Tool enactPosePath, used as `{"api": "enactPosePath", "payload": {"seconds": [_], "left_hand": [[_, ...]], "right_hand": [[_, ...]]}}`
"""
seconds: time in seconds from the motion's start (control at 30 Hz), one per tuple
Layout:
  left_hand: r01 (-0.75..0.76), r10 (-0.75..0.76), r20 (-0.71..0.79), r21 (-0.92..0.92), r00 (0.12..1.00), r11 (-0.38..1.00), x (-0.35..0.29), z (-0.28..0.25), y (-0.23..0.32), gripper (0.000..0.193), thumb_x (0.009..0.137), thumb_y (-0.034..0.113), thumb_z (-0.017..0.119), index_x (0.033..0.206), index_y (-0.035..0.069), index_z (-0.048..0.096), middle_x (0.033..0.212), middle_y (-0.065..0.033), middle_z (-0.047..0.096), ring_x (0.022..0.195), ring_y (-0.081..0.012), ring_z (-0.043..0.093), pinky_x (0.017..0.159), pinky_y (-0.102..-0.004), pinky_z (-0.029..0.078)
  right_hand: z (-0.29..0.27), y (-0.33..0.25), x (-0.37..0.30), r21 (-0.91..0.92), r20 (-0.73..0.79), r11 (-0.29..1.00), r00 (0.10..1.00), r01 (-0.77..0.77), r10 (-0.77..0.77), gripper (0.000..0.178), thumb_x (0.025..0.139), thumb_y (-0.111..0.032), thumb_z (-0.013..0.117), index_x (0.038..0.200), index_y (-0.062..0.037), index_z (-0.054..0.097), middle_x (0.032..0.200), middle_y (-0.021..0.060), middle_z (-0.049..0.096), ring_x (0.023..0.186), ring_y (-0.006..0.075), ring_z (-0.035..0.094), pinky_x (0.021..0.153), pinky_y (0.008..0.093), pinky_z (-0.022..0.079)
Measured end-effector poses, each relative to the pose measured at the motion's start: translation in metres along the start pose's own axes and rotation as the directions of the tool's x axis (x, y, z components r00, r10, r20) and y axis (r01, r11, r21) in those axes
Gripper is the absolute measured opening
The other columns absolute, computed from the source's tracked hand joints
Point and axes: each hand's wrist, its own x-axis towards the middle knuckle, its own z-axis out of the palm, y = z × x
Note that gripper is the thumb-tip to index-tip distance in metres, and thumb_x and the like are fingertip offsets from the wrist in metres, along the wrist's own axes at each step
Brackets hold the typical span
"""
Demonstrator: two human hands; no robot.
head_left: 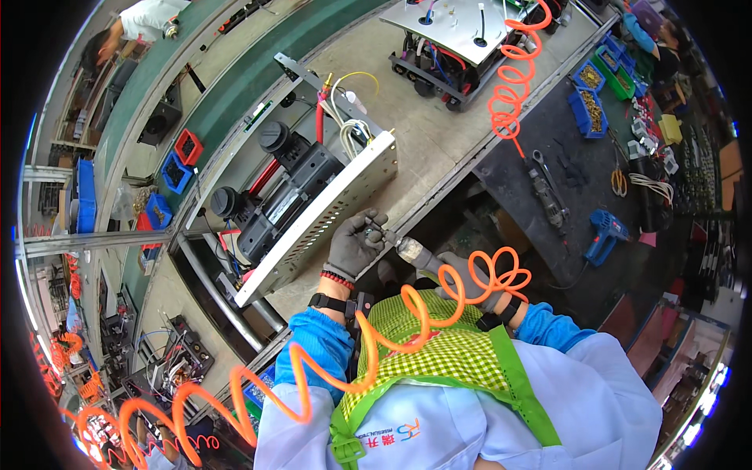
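Observation:
My right hand (471, 280), in a grey glove, is wrapped round a pneumatic screwdriver (417, 253). The tool's tip points left, toward my other hand. My left hand (354, 249), also gloved in grey, has its fingers closed at that tip; whatever small piece they pinch is too small to name. Just left of it stands a machine unit with a white perforated panel (313, 223), tilted in view. Behind the panel are black housings (286, 200), a red tube and loose white wires (356, 135). An orange coiled air hose (423, 313) loops across my apron.
Another unit with a white top plate (446, 27) stands farther along the bench. On the dark mat at right lie a second power tool (548, 200), a blue drill-like tool (605, 236) and blue bins of fasteners (587, 113). A second orange coil (513, 86) hangs above. Other people work at the far corners.

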Motion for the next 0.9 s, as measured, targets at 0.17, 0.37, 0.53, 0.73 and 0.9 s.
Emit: {"api": "enactPosePath", "payload": {"seconds": [0.17,0.37,0.53,0.73,0.9], "left_hand": [[0.028,-0.034,0.091,0.068,0.995,0.997,0.001,-0.014,0.012,0.024,0.095,0.018,0.050,0.113,0.002,0.056,0.102,-0.0133,0.065,0.065,-0.0142,0.058,0.061,-0.0265,0.050],[0.044,-0.047,-0.055,-0.045,0.997,0.998,0.024,-0.021,0.001,0.025,0.097,0.022,0.048,0.112,0.003,0.056,0.103,-0.0123,0.065,0.068,-0.0158,0.060,0.057,-0.0251,0.052],[0.028,-0.040,-0.094,-0.128,0.995,0.991,0.036,-0.034,0.014,0.031,0.102,0.021,0.039,0.121,0.000,0.052,0.114,-0.0142,0.062,0.082,-0.0246,0.060,0.055,-0.0224,0.050],[0.072,-0.068,0.028,-0.231,0.997,0.970,0.049,-0.057,0.020,0.030,0.101,0.021,0.042,0.122,0.001,0.053,0.116,-0.0147,0.064,0.092,-0.0327,0.060,0.060,-0.0244,0.051],[0.025,-0.021,0.021,-0.219,1.000,0.975,0.051,-0.061,0.020,0.027,0.100,0.020,0.046,0.118,0.001,0.054,0.117,-0.0155,0.064,0.089,-0.0281,0.061,0.060,-0.0242,0.051]], "right_hand": [[0.025,0.033,-0.001,-0.011,-0.038,0.997,0.996,0.082,-0.083,0.043,0.080,-0.020,0.077,0.112,-0.0031,0.053,0.098,0.0113,0.056,0.083,0.0273,0.061,0.075,0.0369,0.050],[0.040,0.058,0.002,-0.041,-0.107,0.983,0.978,0.178,-0.181,0.045,0.080,-0.022,0.077,0.113,-0.0022,0.053,0.099,0.0117,0.056,0.083,0.0285,0.061,0.075,0.0377,0.050],[0.034,0.031,0.024,0.115,0.010,0.983,0.990,-0.141,0.141,0.052,0.081,-0.034,0.077,0.114,-0.0021,0.052,0.097,0.0140,0.057,0.081,0.0310,0.061,0.071,0.0406,0.049],[0.053,0.036,0.040,-0.148,-0.181,0.989,0.983,-0.001,-0.026,0.051,0.084,-0.042,0.074,0.110,-0.0033,0.052,0.086,0.0126,0.059,0.078,0.0328,0.060,0.070,0.0418,0.048],[0.039,0.005,0.041,0.085,-0.035,0.969,0.971,-0.232,0.236,0.054,0.083,-0.047,0.074,0.106,-0.0014,0.055,0.082,0.0138,0.061,0.072,0.0296,0.062,0.064,0.0398,0.047]]}}
